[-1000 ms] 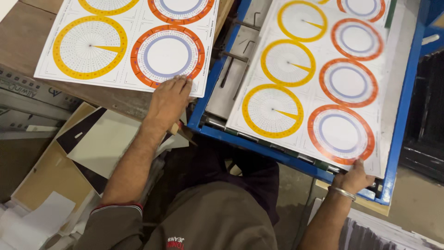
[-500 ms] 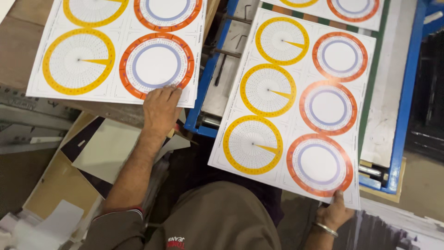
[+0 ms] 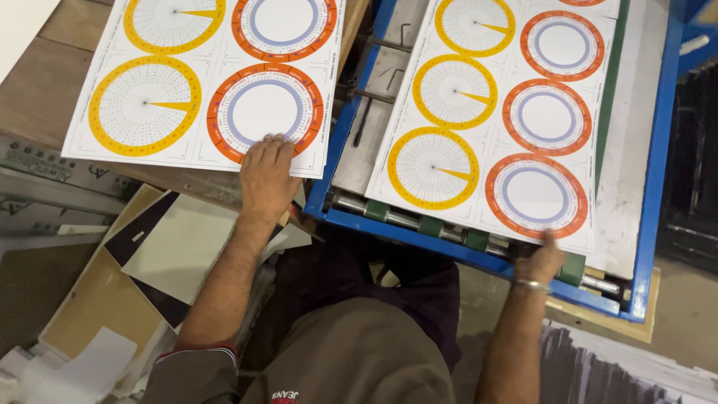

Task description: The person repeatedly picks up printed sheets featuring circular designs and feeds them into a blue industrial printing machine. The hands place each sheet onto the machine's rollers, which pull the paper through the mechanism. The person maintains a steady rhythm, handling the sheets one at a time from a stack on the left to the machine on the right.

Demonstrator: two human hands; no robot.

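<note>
**Two printed sheets, one under each hand**

The left hand (image 3: 265, 176) lies flat, fingers spread and palm down, on the near edge of a white printed card sheet with yellow and orange dial rings (image 3: 202, 82). It presses rather than grasps: nothing is closed in its grip. This sheet rests on a brown wooden surface (image 3: 45, 82), its near right corner hanging slightly past the surface's edge. Its long axis cannot be told, since the top runs out of view; its visible edges sit a little askew to the surface's edge.

The right hand (image 3: 540, 260), with a metal bangle (image 3: 532, 285) at the wrist, reaches the near right corner of a second white sheet printed with the same yellow and orange rings (image 3: 497, 112). The fingers rest on the corner near the lowest orange ring; whether they pinch the sheet or merely touch it cannot be told. This sheet lies on the grey bed of a blue-framed machine tray (image 3: 651, 187), its long axis running away from the person and leaning to the right, yellow rings in the left column, orange in the right. Its near edge lies just above a steel roller with green collars (image 3: 426, 223) along the tray's front.

Below the left forearm, loose white, black and tan cardboard offcuts (image 3: 149, 254) are piled.
</note>
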